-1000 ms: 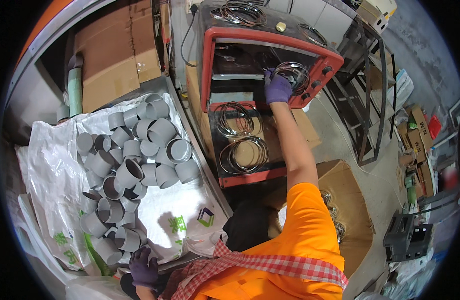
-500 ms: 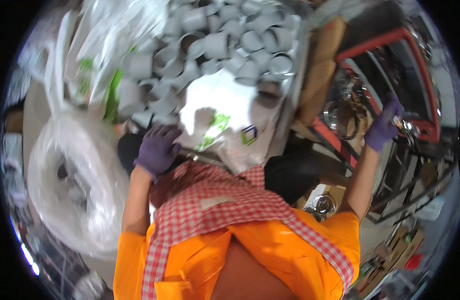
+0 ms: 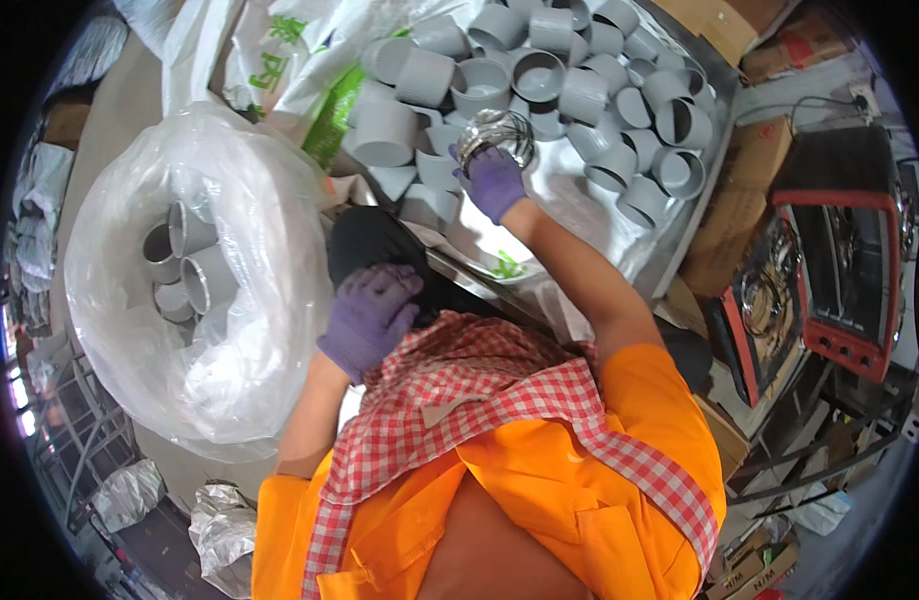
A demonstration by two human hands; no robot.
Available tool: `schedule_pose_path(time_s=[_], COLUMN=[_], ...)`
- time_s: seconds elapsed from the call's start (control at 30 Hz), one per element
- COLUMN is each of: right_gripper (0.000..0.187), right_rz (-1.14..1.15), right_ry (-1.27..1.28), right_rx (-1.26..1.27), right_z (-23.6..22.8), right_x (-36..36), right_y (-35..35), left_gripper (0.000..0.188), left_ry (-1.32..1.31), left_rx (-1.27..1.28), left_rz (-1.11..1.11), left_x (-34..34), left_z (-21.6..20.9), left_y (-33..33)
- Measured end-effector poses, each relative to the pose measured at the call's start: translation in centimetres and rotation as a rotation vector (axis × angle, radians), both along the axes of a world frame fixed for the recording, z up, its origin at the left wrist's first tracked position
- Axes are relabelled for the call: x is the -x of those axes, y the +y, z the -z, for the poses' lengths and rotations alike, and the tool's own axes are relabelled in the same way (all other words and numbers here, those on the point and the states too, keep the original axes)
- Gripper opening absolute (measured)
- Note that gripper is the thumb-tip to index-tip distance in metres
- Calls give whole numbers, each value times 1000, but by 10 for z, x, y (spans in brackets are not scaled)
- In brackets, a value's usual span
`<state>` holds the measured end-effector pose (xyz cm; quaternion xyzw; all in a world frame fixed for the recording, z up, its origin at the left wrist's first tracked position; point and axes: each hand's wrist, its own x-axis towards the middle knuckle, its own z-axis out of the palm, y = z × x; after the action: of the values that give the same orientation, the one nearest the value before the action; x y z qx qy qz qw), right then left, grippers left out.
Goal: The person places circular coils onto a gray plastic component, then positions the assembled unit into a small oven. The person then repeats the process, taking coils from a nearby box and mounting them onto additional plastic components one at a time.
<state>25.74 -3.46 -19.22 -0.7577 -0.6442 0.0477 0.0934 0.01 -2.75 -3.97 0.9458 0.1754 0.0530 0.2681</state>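
Note:
In my right hand (image 3: 497,188), gloved in purple, is a bundle of thin shiny metal rings (image 3: 500,130). My fingers are closed on its near side. The bundle is over the near part of a pile of grey plastic cup-shaped pieces (image 3: 584,96), above a white printed sack (image 3: 480,235). My left hand (image 3: 372,318), also gloved in purple, lies palm down on my dark-trousered leg (image 3: 365,235), with its fingers slightly bent and nothing visible in it. The palm is hidden.
At the left stands a clear plastic bag (image 3: 110,300) with several grey pieces inside. To the right, a red-framed toaster oven (image 3: 848,270) has its door down, with more metal rings (image 3: 770,295) on it. A cardboard box (image 3: 740,205) lies between tray and oven.
My right hand has moved left from the oven to over the grey pieces, with the metal rings in it. My left hand stays by my leg. The view has shifted.

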Motion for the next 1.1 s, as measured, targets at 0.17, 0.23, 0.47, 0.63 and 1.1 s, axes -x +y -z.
schedule_pose_path(time_s=[0.17, 0.23, 0.47, 0.63, 1.1], right_gripper=[40, 37, 28, 24, 29], right_rz=[-23, -1, -328, -385, -469], right_ry=[73, 152, 956, 1235, 1465], right_rx=[302, 193, 183, 378, 365], right_z=[17, 2, -138, -170, -167], right_x=[-3, -4, 35, 57, 75], right_y=[48, 22, -95, -131, -144], left_gripper=[27, 25, 27, 27, 20], left_ry=[-129, -225, -502, -265, -616], left_rx=[79, 156, 542, 354, -219], left_rz=[23, -52, -131, -111, 173], left_x=[8, 5, -56, -69, -24], left_z=[0, 2, -18, -30, -27], left_y=[7, 16, 26, 14, 6])
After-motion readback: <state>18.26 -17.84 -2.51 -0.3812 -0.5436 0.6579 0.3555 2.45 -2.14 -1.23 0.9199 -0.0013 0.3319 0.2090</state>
